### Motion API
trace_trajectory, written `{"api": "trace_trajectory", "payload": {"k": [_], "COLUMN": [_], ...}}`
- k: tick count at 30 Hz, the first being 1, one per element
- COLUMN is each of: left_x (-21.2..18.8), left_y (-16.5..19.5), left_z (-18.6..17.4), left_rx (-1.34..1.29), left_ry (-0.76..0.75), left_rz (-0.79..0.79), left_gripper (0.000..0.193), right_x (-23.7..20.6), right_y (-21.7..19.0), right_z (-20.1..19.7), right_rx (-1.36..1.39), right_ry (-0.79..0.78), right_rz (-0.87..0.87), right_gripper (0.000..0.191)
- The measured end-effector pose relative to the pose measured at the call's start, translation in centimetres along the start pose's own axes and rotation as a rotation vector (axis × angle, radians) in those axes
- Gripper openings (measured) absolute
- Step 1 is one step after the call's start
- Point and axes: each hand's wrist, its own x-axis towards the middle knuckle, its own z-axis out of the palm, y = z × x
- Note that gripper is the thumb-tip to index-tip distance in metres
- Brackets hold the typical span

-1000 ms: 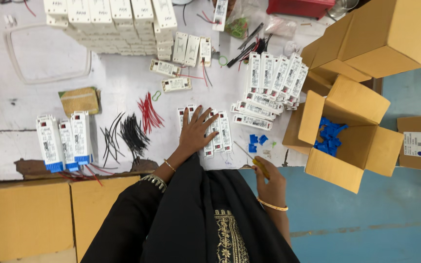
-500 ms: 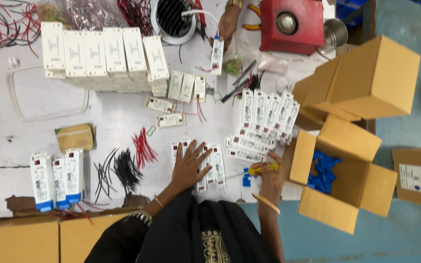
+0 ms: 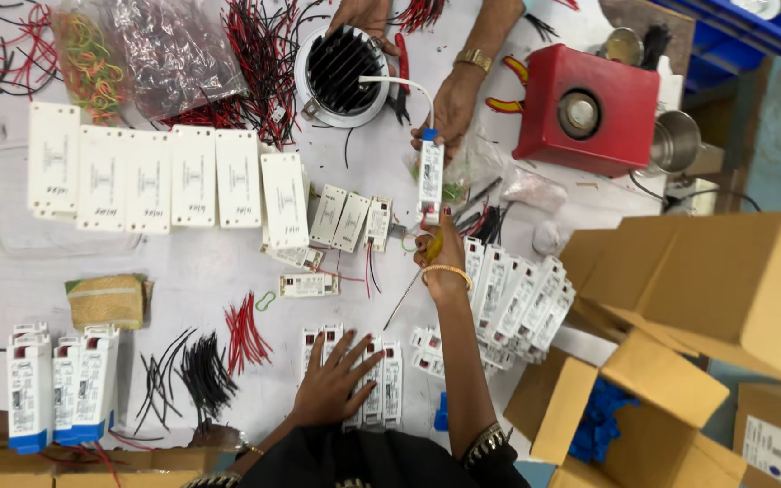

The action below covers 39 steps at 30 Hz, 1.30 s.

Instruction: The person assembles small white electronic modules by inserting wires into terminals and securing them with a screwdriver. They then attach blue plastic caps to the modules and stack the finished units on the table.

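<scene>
Two hands work apart: the left hand [image 3: 332,384] lies open-fingered on small white boxes [image 3: 374,380] at the table's near edge, while the right hand [image 3: 436,258] grips a screwdriver [image 3: 413,285] against a co-worker's white box [image 3: 429,176], probably fastening it.

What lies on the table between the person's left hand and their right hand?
In the head view, between the left hand and the right hand lie a small white driver unit and bare table.
</scene>
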Motion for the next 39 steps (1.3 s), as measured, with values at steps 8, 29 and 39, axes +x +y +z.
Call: {"api": "trace_trajectory", "payload": {"k": [8, 29, 39], "left_x": [-4.8, -15.9, -13.4], "left_y": [-1.0, 0.7, 0.4], "left_z": [3.6, 8.8, 8.1], "left_rx": [-0.003, 0.031, 0.016], "left_ry": [-0.069, -0.030, -0.069], "left_rz": [-0.045, -0.040, -0.067], "left_gripper": [0.059, 0.056, 0.058], "right_x": [-0.9, -8.3, -7.3], "right_y": [5.0, 16.8, 15.2], "right_z": [-3.0, -9.9, -9.1], "right_rx": [-0.124, 0.148, 0.124], "right_ry": [-0.030, -0.245, -0.299], "right_rz": [-0.045, 0.119, 0.135], "right_gripper": [0.024, 0.020, 0.020]}}
